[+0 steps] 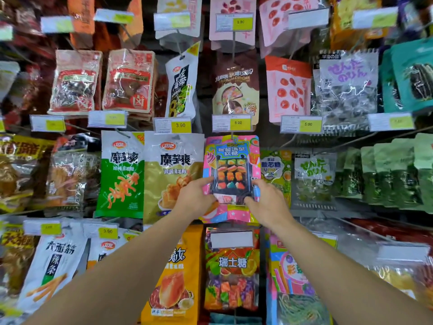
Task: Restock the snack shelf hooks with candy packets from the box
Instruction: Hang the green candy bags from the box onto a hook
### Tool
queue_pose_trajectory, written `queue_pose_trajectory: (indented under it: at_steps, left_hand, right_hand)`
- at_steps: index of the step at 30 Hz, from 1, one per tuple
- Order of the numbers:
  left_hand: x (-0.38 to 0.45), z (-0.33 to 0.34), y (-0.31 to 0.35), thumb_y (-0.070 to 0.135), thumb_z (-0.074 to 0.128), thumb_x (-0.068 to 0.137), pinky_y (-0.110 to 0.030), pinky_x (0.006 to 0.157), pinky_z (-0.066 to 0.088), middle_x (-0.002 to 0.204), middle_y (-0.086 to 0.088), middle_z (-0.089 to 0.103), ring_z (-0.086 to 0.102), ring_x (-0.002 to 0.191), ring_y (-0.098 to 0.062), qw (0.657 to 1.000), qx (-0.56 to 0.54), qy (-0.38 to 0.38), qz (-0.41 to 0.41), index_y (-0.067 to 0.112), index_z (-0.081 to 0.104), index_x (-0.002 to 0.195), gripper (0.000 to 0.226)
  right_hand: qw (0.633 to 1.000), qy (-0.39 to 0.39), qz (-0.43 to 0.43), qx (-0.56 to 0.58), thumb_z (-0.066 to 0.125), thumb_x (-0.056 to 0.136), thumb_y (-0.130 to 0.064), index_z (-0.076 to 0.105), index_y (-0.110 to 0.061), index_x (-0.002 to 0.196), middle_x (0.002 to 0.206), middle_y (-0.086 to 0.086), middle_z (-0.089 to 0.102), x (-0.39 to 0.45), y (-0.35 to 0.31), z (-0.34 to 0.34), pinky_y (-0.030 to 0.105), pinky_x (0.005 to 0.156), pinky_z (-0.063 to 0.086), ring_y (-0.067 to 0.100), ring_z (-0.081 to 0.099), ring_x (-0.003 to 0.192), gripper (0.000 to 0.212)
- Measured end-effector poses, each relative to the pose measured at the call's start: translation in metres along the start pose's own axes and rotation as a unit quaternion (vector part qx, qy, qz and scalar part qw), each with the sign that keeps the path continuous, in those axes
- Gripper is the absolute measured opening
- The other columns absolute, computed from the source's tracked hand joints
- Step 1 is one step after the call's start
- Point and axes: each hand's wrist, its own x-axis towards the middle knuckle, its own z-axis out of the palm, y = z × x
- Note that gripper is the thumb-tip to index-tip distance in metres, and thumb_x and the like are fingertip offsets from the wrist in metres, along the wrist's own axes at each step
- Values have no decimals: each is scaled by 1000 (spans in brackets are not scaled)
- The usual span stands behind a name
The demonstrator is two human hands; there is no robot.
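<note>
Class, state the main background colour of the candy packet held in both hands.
Bright pink, on the candy packet; head view shows it.

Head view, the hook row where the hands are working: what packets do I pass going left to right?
Green konjac packet → beige konjac packet → pink candy packet, held by left hand and right hand → yellow-green candy packet → clear packet with green lettering → green seaweed packets.

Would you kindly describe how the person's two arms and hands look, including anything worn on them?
Both forearms are bare up to the lower edge of the picture: no sleeves, gloves or watch show. The left hand and the right hand carry no visible rings or bracelets, and no marks can be made out. Each forearm widens towards the camera because of the wide-angle lens.
</note>
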Motion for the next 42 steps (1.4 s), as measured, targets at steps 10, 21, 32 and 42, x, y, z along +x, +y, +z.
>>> queue_pose_trajectory:
  at_steps: [10, 21, 32, 42]
  left_hand:
    - [-6, -1, -8, 26, 63, 89, -25, 86, 46, 144, -9, 51, 61, 111, -25, 995, 51, -82, -14, 30, 34, 150, 67]
    - [-65, -19, -43, 30, 67, 82, -23, 91, 44, 129, -1, 63, 60, 115, -21, 997, -27, -77, 14, 21, 54, 136, 56]
    - [-221, -16, -168, 30, 65, 86, -25, 94, 43, 128, 2, 64, 61, 115, -19, 977, -36, -199, -73, 22, 57, 134, 48]
    - [-424, 32, -289, 27, 65, 87, -24, 93, 41, 131, -2, 62, 59, 117, -20, 900, -74, -352, -247, 18, 60, 129, 44]
  right_hand:
    - [993, -100, 47, -35, 59, 90, -38, 28, -22, 151, 150, 8, 34, -11, -2, -3, 38, 106, 37, 28, 40, 134, 70]
    - [989, -100, 47, -100, 59, 91, -35, 32, -15, 150, 153, 9, 29, -67, -38, 13, 34, 104, 38, 30, 43, 132, 68]
    - [969, -211, 83, -100, 62, 90, -27, 47, -9, 138, 138, 15, 44, -249, -87, 122, 34, 99, 38, 32, 48, 126, 54]
    - [867, -437, 216, -107, 61, 83, -33, 54, -14, 130, 127, 10, 53, -465, -50, 239, 36, 91, 45, 31, 53, 118, 52]
